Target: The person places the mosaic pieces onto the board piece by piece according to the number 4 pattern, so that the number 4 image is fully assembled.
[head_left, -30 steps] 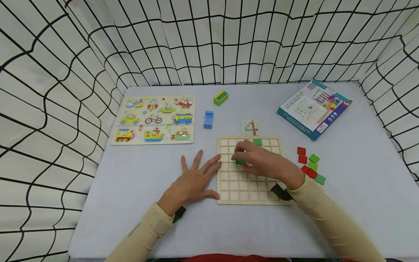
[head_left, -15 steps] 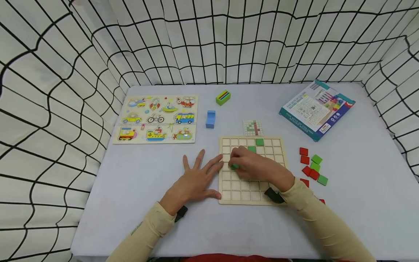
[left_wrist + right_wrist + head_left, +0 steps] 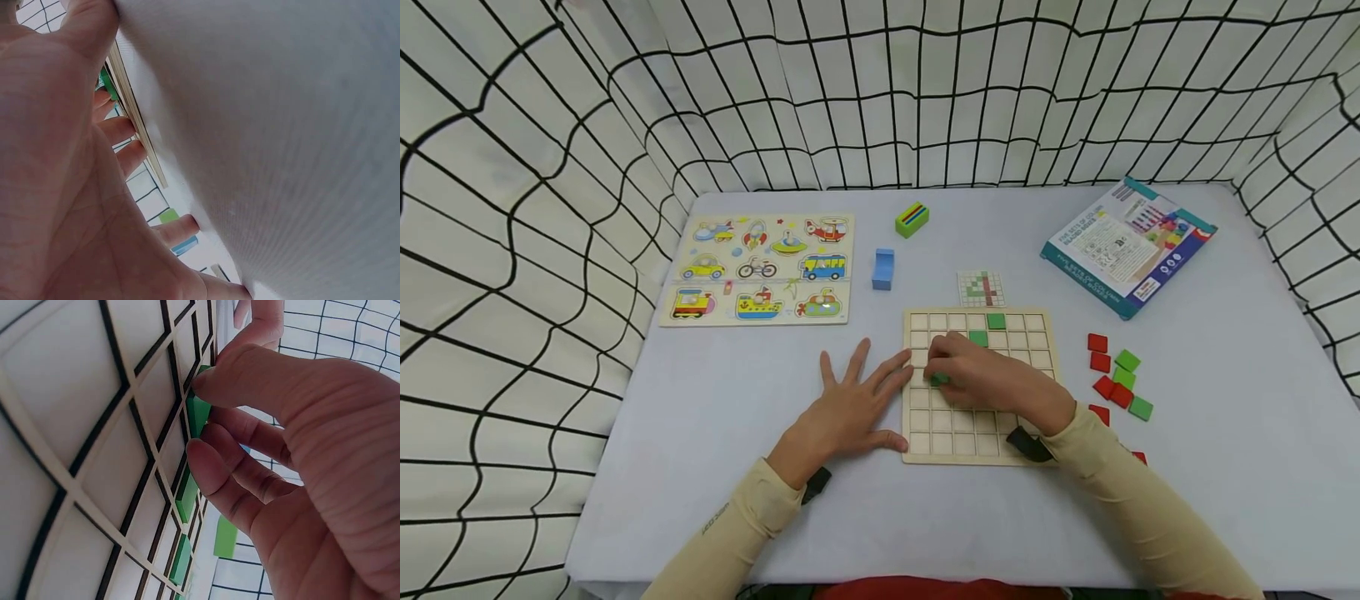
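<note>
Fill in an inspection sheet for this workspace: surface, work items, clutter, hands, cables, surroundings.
Surface: white rectangular table.
Work items: pale wooden grid board with green square tiles in some cells; loose red square tiles and loose green square tiles to its right; small white card with a green-and-red grid pattern beyond its far edge.
Clutter: flat rectangular vehicle-picture board, blue block, lime-green striped block, teal, white and purple box.
Hands: left hand spread, fingers at the board's left edge; right hand pinching a green square tile at the board.
Cables: nothing seen.
Surroundings: black netting at left, far and right sides.
</note>
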The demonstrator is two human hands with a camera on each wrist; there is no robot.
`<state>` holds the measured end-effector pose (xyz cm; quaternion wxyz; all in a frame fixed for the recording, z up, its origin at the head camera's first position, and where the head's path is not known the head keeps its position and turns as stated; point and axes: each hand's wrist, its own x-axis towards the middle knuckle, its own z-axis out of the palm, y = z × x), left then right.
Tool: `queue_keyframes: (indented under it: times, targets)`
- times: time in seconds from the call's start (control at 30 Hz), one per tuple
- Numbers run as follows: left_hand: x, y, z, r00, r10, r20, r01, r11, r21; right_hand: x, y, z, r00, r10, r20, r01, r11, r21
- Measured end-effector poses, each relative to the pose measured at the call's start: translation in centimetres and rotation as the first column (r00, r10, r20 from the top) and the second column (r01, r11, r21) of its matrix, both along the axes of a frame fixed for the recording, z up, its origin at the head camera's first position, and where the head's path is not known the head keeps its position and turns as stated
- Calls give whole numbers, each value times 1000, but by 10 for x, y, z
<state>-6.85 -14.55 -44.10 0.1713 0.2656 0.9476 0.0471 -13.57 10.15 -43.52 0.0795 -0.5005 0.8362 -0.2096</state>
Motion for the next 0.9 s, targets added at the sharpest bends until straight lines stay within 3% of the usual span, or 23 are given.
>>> queue_keyframes:
  times: [0.57,0.9]
  targets:
    - [-1,0,1,1000,-1,13,1,1000,3,0,1,-1,999,9,-47,-9,1000,-10]
    - [-1,0,1,1000,2,17,-3,1000,12,2,2,0,1000,-17,-21,17,1000,22]
